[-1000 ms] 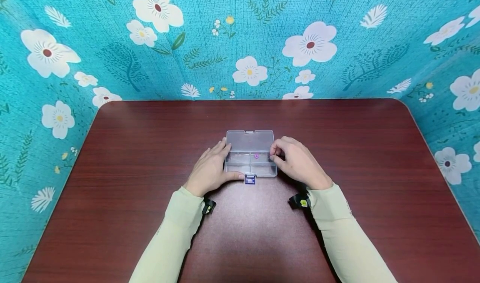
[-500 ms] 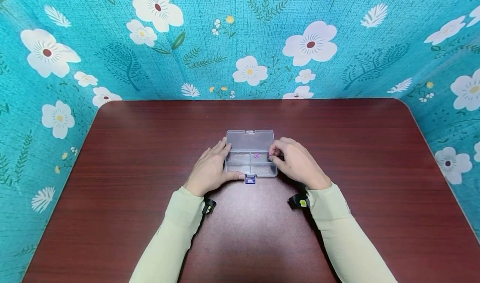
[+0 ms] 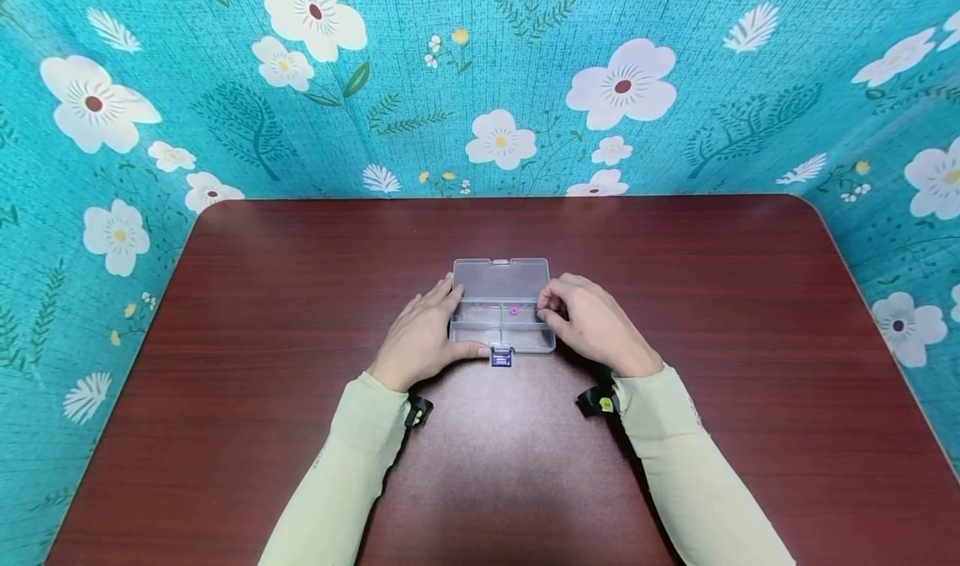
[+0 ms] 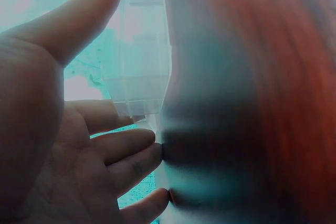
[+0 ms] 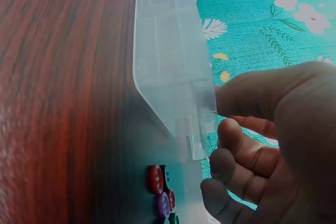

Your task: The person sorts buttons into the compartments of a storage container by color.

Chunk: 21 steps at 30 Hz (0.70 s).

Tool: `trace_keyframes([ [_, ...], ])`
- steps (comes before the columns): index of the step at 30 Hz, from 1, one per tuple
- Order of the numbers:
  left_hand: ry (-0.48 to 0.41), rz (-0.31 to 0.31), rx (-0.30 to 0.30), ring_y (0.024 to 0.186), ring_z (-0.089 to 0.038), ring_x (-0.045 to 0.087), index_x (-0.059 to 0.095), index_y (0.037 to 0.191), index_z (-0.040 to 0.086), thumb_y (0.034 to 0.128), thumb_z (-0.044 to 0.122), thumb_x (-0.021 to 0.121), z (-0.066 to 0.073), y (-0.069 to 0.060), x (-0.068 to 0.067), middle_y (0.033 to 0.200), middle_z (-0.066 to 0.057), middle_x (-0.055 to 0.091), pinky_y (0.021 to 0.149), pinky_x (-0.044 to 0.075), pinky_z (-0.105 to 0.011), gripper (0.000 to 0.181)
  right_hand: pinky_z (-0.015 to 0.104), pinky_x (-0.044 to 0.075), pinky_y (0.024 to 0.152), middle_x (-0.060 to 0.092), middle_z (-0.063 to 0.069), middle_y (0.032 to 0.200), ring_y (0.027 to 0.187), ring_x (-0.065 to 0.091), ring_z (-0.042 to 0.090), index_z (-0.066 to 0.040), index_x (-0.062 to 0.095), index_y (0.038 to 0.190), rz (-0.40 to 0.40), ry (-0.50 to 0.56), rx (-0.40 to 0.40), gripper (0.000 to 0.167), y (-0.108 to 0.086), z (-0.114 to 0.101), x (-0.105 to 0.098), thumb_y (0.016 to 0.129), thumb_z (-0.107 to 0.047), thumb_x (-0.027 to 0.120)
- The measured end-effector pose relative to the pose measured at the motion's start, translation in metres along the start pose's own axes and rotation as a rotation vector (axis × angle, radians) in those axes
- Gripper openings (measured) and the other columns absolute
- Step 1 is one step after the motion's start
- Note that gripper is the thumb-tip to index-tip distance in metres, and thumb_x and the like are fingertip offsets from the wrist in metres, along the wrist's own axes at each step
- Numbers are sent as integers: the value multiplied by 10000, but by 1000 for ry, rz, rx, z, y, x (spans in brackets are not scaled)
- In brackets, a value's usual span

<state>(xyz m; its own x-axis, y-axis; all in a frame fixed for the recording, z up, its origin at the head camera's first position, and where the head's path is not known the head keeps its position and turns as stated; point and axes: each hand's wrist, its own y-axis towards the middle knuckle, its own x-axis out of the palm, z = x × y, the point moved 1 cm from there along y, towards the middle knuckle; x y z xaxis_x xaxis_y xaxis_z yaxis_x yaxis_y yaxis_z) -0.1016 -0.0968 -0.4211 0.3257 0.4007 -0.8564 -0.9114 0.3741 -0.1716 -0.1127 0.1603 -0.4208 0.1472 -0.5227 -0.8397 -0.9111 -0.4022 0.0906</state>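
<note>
A clear plastic box (image 3: 476, 337), divided into compartments, lies with its lid (image 3: 501, 279) folded back and its blue latch (image 3: 501, 357) at the front. One purple button (image 3: 513, 311) sits in a rear compartment. At the box's left end rests my left hand (image 3: 420, 337), fingers (image 4: 128, 169) fairly straight, thumb along the front beside the latch. My right hand (image 3: 596, 320) bends over the right end, thumb and forefinger close together at the rear right compartment. Whether they pinch anything is hidden behind the cloudy plastic (image 5: 170, 61) in the right wrist view.
In the right wrist view several buttons, including a red button (image 5: 156, 178) and a purple button (image 5: 164, 204), lie on the table beside the box; the head view hides them under the right hand. A dark red wooden table (image 3: 300, 299) meets a turquoise floral cloth (image 3: 420, 74) behind.
My right fingertips have shifted very slightly inward over the box's right end. The left hand, the box and the purple button stay in place, apart from a slight camera drift.
</note>
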Motion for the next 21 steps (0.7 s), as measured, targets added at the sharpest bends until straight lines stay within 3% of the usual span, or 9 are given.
trace_keyframes([
  [21,-5,-2,-4,1508,-300,240,369,1547,30,768,652,770,0,0,0,1642,-145,237,1224,186,-478,1075,320,456,716,586,-34,848,790,529,137,-141,692,930,13,7,30,44,-3,0,-12,926,-114,657],
])
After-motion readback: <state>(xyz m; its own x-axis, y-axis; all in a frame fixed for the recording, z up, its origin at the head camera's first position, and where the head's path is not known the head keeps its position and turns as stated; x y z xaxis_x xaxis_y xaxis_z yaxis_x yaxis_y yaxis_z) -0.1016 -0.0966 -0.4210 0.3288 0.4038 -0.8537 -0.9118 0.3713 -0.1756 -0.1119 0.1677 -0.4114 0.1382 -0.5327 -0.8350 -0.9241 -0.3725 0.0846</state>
